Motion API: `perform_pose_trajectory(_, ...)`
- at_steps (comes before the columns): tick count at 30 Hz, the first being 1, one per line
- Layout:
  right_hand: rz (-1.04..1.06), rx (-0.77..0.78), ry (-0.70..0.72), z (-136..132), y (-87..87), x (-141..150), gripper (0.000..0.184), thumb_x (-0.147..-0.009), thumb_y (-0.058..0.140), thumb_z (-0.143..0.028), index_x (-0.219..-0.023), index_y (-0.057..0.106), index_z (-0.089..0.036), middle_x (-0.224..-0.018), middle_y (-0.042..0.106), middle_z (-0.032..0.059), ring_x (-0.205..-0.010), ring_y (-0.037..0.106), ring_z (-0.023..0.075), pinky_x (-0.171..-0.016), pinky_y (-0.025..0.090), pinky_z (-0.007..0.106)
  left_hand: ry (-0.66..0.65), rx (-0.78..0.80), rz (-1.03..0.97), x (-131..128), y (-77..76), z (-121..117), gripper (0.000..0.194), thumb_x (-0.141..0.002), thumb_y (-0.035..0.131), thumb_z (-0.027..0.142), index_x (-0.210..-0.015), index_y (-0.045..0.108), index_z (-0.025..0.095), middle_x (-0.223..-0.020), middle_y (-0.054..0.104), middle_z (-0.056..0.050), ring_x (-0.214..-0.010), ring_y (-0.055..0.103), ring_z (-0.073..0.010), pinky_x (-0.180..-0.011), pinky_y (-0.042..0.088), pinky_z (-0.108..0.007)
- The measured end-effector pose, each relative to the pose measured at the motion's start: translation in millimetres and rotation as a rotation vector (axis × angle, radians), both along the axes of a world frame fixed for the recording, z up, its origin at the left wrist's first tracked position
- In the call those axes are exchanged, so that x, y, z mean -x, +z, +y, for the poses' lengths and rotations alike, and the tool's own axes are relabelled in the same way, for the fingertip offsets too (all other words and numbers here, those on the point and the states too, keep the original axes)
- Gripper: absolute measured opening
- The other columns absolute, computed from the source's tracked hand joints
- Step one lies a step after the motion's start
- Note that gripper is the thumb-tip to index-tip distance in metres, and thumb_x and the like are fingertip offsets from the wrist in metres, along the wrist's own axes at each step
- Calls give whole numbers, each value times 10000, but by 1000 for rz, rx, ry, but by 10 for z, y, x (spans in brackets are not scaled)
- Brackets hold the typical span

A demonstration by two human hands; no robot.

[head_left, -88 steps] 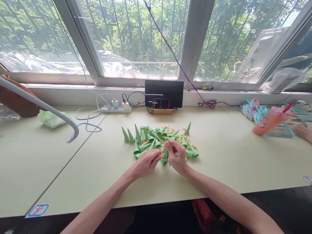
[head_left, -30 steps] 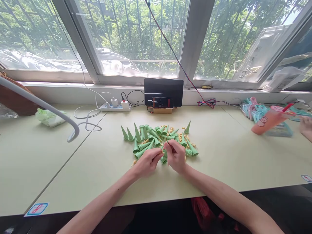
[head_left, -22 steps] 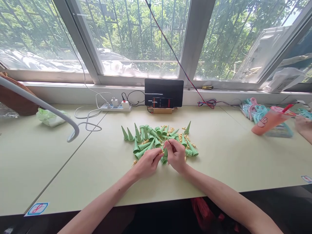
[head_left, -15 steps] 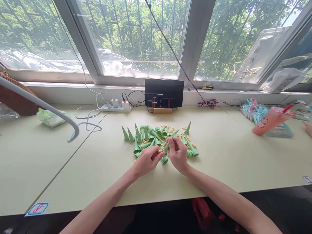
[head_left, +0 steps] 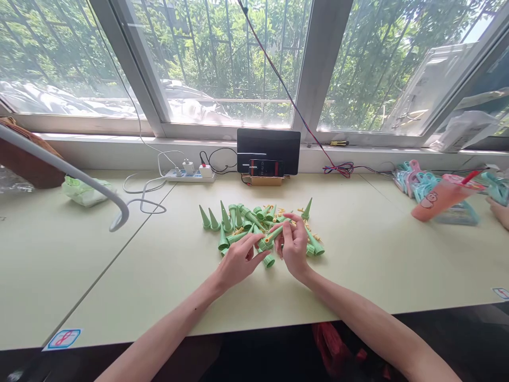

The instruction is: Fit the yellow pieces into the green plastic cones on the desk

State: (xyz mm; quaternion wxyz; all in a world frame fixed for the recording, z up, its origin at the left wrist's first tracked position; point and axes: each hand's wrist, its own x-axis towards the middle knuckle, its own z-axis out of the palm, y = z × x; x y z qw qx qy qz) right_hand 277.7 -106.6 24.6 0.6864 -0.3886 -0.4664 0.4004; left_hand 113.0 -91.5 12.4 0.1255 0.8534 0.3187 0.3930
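Note:
Between my two hands is a green plastic cone spike (head_left: 274,234), its wide ribbed end toward the lower left and its tip toward the upper right. A small yellow piece (head_left: 267,240) shows on its side near the wide end. My left hand (head_left: 242,259) is closed with thumb and fingers about the wide end. The narrow end is in the fingers of my right hand (head_left: 295,249), which partly hide it. Just beyond and beneath the hands lies a pile of more green cone spikes (head_left: 238,237), with loose yellow pieces (head_left: 316,237) scattered among them.
Several cones stand upright at the pile's left, and one upright cone (head_left: 307,209) is at the back right. Behind are a phone (head_left: 266,168), a black screen (head_left: 268,143) and a power strip (head_left: 191,176). A pink drink cup (head_left: 443,199) and another person's hand (head_left: 499,212) are at right.
The held cone has turned so the yellow piece now faces me on its side. My right fingers have shifted and spread along the narrow end. At far right, another person's hand has come further into view.

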Motion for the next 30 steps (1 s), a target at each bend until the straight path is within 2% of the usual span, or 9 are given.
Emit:
perform_pose_trajectory(5,-59,-2,-8,8,-6,-2,249,-994,479,-453,-1148,452,-258,-822,648,-16,-404,450,59,-343,363,179,20,-56,-33,-5,-10,-2,220,-914,634,300,-1101,582,197,-728,558,27,-500,440,-66,-508,407,-194)
perform_pose_trajectory(11,-100,-23,62,0,-16,11,242,-960,547,-428,-1095,518,-229,-821,630,-4,-436,475,62,-372,403,190,22,-89,-39,-10,-7,1,194,-901,648,293,-1053,583,192,-730,554,24,-492,414,-59,-488,390,-185)
perform_pose_trajectory(17,-119,1,75,-1,-28,16,204,-922,592,-378,-1041,537,-222,-780,616,-14,-413,476,66,-350,400,199,15,-75,-25,0,-20,2,214,-910,622,299,-1095,595,196,-705,543,22,-493,426,-71,-491,393,-192)
perform_pose_trajectory(22,-106,34,88,3,-19,15,200,-910,587,-366,-1032,527,-219,-780,623,-15,-384,464,61,-319,379,200,6,-72,-5,10,-4,-1,145,-917,607,288,-1029,597,195,-661,485,33,-494,433,-81,-487,378,-198)
perform_pose_trajectory(30,-88,13,79,1,-24,10,169,-897,586,-315,-1026,543,-215,-764,621,-17,-411,467,64,-349,393,199,-13,-72,-2,12,6,-12,157,-921,599,282,-1050,591,192,-669,472,33,-491,418,-80,-483,375,-199)
